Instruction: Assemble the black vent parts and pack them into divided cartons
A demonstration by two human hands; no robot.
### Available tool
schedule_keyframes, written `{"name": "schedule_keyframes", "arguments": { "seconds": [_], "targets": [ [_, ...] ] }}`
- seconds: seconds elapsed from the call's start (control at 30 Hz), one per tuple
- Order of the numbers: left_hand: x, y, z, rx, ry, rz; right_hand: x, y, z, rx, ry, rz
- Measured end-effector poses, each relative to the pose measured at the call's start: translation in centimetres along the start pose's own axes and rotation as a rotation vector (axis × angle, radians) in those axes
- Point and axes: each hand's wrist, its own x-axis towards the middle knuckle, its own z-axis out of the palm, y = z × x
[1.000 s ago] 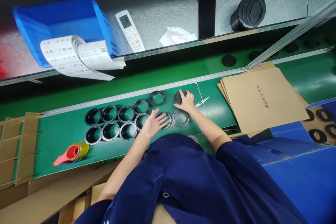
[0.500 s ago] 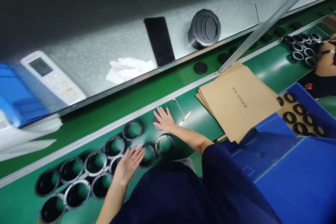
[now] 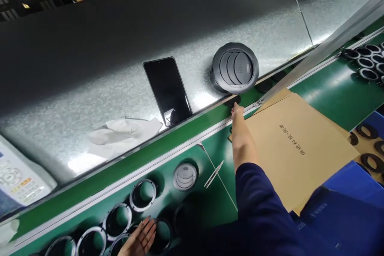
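My right hand (image 3: 237,110) reaches out over the green strip beside the metal shelf, its fingers closed on the edge of a black disc (image 3: 233,100). Low in the view, my left hand (image 3: 140,238) is palm up with its fingers spread, holding nothing, beside several ring-shaped parts (image 3: 143,195). A round grey slotted cap (image 3: 185,176) lies on the green table (image 3: 168,164). To its right is a slim knife (image 3: 214,174).
On the metal shelf (image 3: 126,96) are a large black round vent (image 3: 235,68), a phone (image 3: 168,90), crumpled tissue (image 3: 126,132) and a white remote (image 3: 22,168). Cardboard sheets (image 3: 300,148) lie at right, near a blue box (image 3: 367,180) of black rings. A slanted metal post (image 3: 318,54) stands behind.
My right hand has moved from the table up and right to the black disc, uncovering the grey cap. My left hand remains open near the rings. The camera view has shifted.
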Motion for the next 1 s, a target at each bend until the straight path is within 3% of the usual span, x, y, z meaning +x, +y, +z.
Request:
{"name": "schedule_keyframes", "arguments": {
  "seconds": [0.1,0.17,0.23,0.33,0.4,0.47,0.53,0.6,0.67,0.77,0.83,0.9,1.0],
  "targets": [
    [0.4,0.8,2.4,0.025,0.030,0.028,-3.8,1.5,2.7,0.148,-0.067,0.178],
    [0.1,1.2,4.6,0.066,0.004,0.089,-9.2,4.0,4.4,0.222,-0.202,0.299],
    [-0.4,1.3,6.9,0.100,-0.083,0.190,-16.7,7.6,5.3,0.261,-0.372,0.431],
    [-1.0,1.2,9.0,0.035,-0.312,0.421,-29.2,13.3,4.4,0.286,-0.614,0.627],
    [-1.2,1.2,9.2,-0.051,-0.441,0.538,-36.5,15.9,2.8,0.315,-0.788,0.763],
    [-1.6,1.2,8.4,-0.143,-0.510,0.553,-41.9,17.1,1.1,0.292,-1.005,0.856],
    [-2.5,1.2,7.1,-0.240,-0.556,0.510,-45.3,16.9,-0.2,0.138,-1.285,0.832],
    [-3.6,0.9,5.8,-0.334,-0.596,0.480,-47.1,15.6,-1.1,-0.093,-1.546,0.619],
    [-4.9,0.5,4.7,-0.400,-0.632,0.464,-47.8,13.7,-1.5,-0.270,-1.591,0.165],
    [-6.7,-0.5,3.1,-0.426,-0.705,0.415,-47.7,11.8,-1.4,-0.423,-1.249,-0.682],
    [-7.6,-1.2,2.3,-0.430,-0.750,0.384,-47.6,11.8,-1.1,-0.550,-1.081,-1.020],
    [-8.1,-2.0,1.5,-0.419,-0.765,0.364,-47.8,12.7,-1.1,-0.672,-1.053,-1.120],
    [-8.4,-3.0,0.7,-0.357,-0.777,0.347,-48.5,14.2,-1.7,-0.758,-1.084,-1.067]
  ]
}}
